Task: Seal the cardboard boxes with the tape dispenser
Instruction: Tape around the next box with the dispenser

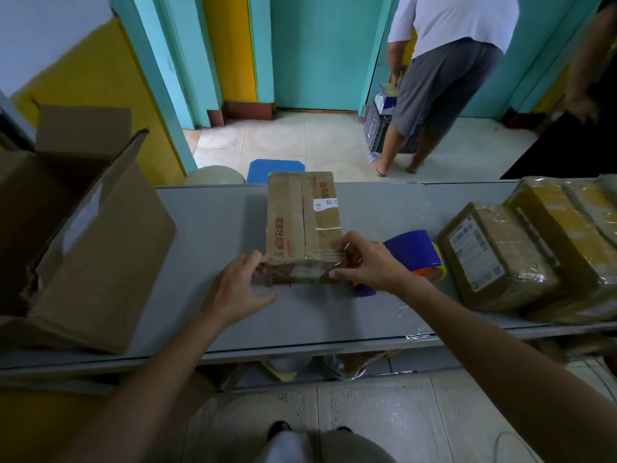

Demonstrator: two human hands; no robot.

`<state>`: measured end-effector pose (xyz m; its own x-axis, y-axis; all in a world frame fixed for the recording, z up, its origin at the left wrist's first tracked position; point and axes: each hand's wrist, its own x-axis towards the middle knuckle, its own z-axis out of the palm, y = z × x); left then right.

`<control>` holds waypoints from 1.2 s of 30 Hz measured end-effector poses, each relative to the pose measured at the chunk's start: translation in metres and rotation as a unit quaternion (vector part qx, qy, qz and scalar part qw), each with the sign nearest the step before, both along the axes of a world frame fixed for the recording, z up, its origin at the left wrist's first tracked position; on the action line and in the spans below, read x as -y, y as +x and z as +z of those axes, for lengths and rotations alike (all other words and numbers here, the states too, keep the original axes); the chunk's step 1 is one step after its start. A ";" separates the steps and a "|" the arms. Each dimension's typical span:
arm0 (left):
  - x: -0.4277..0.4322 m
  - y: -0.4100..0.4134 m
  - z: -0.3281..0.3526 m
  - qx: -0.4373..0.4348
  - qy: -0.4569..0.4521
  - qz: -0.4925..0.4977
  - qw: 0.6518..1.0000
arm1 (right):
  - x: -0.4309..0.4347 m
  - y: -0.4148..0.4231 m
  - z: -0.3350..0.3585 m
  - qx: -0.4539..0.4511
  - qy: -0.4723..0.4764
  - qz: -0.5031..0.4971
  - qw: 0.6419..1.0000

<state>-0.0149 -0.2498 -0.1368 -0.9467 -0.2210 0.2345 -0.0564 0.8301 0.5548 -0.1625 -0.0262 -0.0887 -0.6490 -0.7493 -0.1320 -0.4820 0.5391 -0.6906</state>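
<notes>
Knees [320,446] in pale trousers sit at 6 o'clock of the head view, over a tiled floor [384,412]. Two bare forearms reach up from there to the grey desk [213,228]. At the middle of the desk lies the small cardboard box [302,222], flat, its long side running from 6 to 12 o'clock. It has red print along its top and a white label toward its far end. Wrinkled, shiny clear tape [305,272] crosses its near end.

The left grip [238,285] has its fingers curled onto the box's near corner at 7 o'clock, thumb spread apart from them. The right grip [367,265] pinches the near corner at 5 o'clock, fingers on the top face and thumb against the end face.

Just beside the box at 3 o'clock, partly hidden behind the right grip, the blue tape dispenser [414,250] sits on the desk, an orange part showing beneath it. Further toward 3 o'clock lie taped parcels [500,259], resting against one another. At 9 o'clock a large open carton [100,255] stands with its flaps up.

Beyond the desk, at 1 o'clock, a person [444,78] in a white shirt and grey shorts bends over a dark crate [375,128].
</notes>
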 end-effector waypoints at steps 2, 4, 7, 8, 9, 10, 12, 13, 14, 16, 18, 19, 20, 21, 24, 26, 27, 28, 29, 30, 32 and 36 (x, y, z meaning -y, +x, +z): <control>0.004 0.003 0.001 -0.030 0.014 0.012 0.999 | 0.004 0.003 -0.002 0.000 -0.009 -0.031 0.999; 0.002 0.000 0.000 -0.063 0.026 0.022 0.997 | 0.008 0.007 -0.006 -0.045 -0.016 -0.032 0.998; -0.006 -0.007 -0.005 -0.124 -0.005 0.028 0.992 | 0.010 0.009 -0.014 -0.153 -0.006 0.009 0.988; -0.009 -0.008 -0.007 -0.132 -0.014 0.030 0.991 | 0.010 0.010 -0.016 -0.179 -0.002 0.017 0.984; -0.010 -0.009 -0.009 -0.139 -0.022 0.033 0.990 | 0.010 0.011 -0.019 -0.200 -0.001 0.020 0.980; -0.011 -0.009 -0.010 -0.147 -0.031 0.037 0.988 | 0.011 0.011 -0.021 -0.218 -0.004 0.021 0.976; -0.011 -0.010 -0.012 -0.148 -0.032 0.041 0.988 | 0.012 0.012 -0.023 -0.238 -0.010 0.026 0.971; -0.012 -0.009 -0.011 -0.132 -0.014 0.040 0.990 | 0.013 0.012 -0.021 -0.231 -0.001 0.024 0.973; -0.012 -0.007 -0.011 -0.111 0.009 0.041 0.993 | 0.014 0.012 -0.018 -0.218 0.023 0.017 0.976; -0.015 -0.005 -0.009 -0.081 0.044 0.052 0.994 | 0.018 0.013 -0.015 -0.205 0.085 -0.015 0.975; -0.018 -0.007 -0.006 -0.094 0.048 0.073 0.992 | 0.027 0.019 -0.015 -0.222 0.114 -0.074 0.965; -0.021 -0.010 -0.005 -0.107 0.039 0.085 0.990 | 0.030 0.022 -0.016 -0.231 0.117 -0.100 0.961; -0.024 -0.013 -0.004 -0.116 0.021 0.101 0.988 | 0.034 0.024 -0.019 -0.236 0.115 -0.119 0.958; -0.025 -0.016 -0.004 -0.121 -0.010 0.119 0.986 | 0.036 0.025 -0.023 -0.236 0.111 -0.131 0.957; -0.027 -0.020 -0.006 -0.128 -0.101 0.147 0.976 | 0.036 0.025 -0.029 -0.244 0.094 -0.133 0.956; -0.024 -0.019 -0.008 -0.136 -0.120 0.144 0.973 | 0.033 0.022 -0.027 -0.241 0.086 -0.093 0.962; -0.022 -0.019 -0.008 -0.140 -0.115 0.141 0.973 | 0.028 0.019 -0.024 -0.221 0.084 -0.059 0.970; -0.020 -0.019 -0.009 -0.138 -0.096 0.130 0.977 | 0.021 0.015 -0.020 -0.187 0.082 -0.025 0.979; -0.018 -0.017 -0.009 -0.130 -0.064 0.111 0.983 | 0.014 0.009 -0.014 -0.148 0.076 0.003 0.986; -0.014 -0.015 -0.008 -0.113 -0.021 0.088 0.989 | 0.007 0.004 -0.008 -0.108 0.066 0.025 0.992; -0.005 -0.008 -0.008 -0.075 0.051 0.036 0.995 | -0.002 -0.006 0.002 -0.045 0.044 0.044 0.997; 0.022 -0.006 0.002 -0.047 0.034 -0.048 0.997 | 0.002 -0.008 0.000 -0.104 0.054 0.039 0.992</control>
<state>-0.0206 -0.2714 -0.1351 -0.9385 -0.1491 0.3113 0.0766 0.7894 0.6091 -0.1706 -0.0283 -0.0890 -0.6111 -0.7871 -0.0837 -0.6508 0.5598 -0.5130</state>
